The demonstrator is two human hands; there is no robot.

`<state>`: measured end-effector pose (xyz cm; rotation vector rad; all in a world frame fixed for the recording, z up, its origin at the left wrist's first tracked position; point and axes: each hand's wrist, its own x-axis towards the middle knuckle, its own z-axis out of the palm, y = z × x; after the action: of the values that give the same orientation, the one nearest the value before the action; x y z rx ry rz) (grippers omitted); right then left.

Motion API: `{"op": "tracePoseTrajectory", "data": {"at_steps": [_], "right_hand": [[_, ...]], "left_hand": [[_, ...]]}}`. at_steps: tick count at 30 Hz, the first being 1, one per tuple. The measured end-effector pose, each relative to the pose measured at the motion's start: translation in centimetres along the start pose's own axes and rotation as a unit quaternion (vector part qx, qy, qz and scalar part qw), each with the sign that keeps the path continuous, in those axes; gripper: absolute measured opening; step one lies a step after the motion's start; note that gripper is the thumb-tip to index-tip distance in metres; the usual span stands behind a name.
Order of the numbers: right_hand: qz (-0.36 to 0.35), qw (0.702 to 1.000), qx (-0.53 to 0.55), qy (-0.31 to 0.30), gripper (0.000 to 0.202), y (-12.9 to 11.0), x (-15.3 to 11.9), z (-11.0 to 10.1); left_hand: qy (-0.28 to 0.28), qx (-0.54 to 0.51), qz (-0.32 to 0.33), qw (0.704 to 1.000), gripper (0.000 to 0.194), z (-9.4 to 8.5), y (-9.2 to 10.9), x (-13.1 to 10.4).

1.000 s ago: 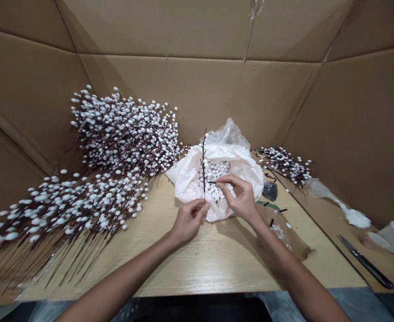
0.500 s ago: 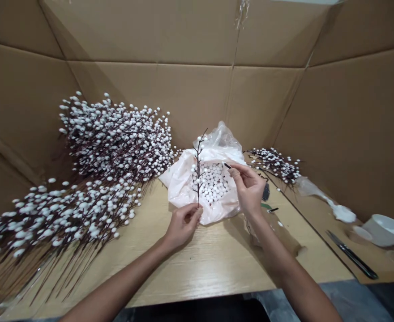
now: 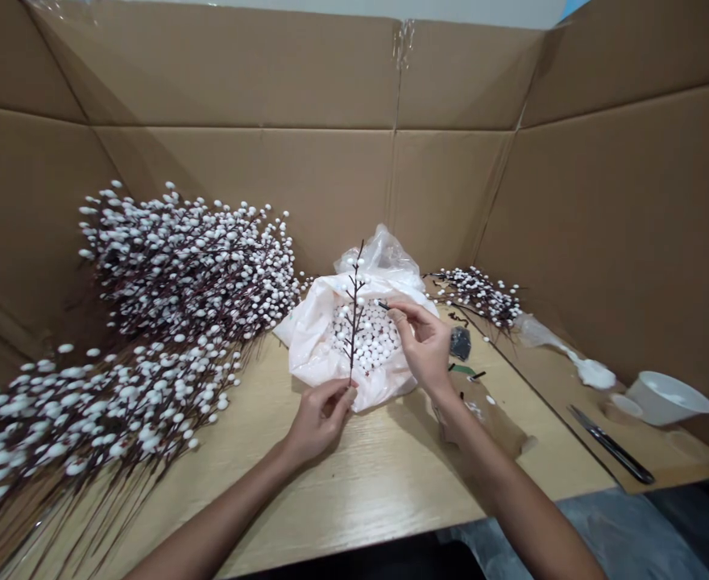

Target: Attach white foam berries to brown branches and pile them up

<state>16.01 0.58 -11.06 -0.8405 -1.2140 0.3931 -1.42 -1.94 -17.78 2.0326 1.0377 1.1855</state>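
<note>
My left hand (image 3: 323, 415) pinches the lower end of a thin brown artificial twig (image 3: 353, 322), which stands upright with a few white berries on its side shoots. Between the thumb and fingers of my right hand (image 3: 420, 334) is a short dark stick (image 3: 383, 304); its tip points left toward the twig, close to a white berry. Whether the tip touches anything, I cannot tell. Behind the twig lies an opened white plastic bag (image 3: 309, 354) full of loose white berries (image 3: 375, 342).
Finished white-berry sprays (image 3: 191, 258) are heaped at the left, with more sprays (image 3: 118, 403) nearer. At the right are a smaller bunch (image 3: 478, 292), a knife (image 3: 611, 445), a white tub (image 3: 669, 399) and a cardboard piece (image 3: 499, 423). Cardboard walls (image 3: 239, 169) enclose the table.
My right hand has moved left, bringing the dark stick closer to the twig. My left hand still holds the twig upright. The whole view has shifted slightly.
</note>
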Motion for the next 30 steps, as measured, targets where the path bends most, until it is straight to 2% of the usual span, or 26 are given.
{"op": "tracePoseTrajectory", "data": {"at_steps": [10,30], "right_hand": [[-0.059,0.997,-0.046,-0.035,0.011,-0.10,-0.08,-0.23],[-0.118,0.988,-0.097,-0.024,0.015,0.09,0.01,-0.34]], "left_hand": [[-0.023,0.015,0.023,0.999,0.024,-0.02,0.28,-0.16],[-0.011,0.017,0.026,0.999,0.024,-0.07,0.25,-0.13]]}}
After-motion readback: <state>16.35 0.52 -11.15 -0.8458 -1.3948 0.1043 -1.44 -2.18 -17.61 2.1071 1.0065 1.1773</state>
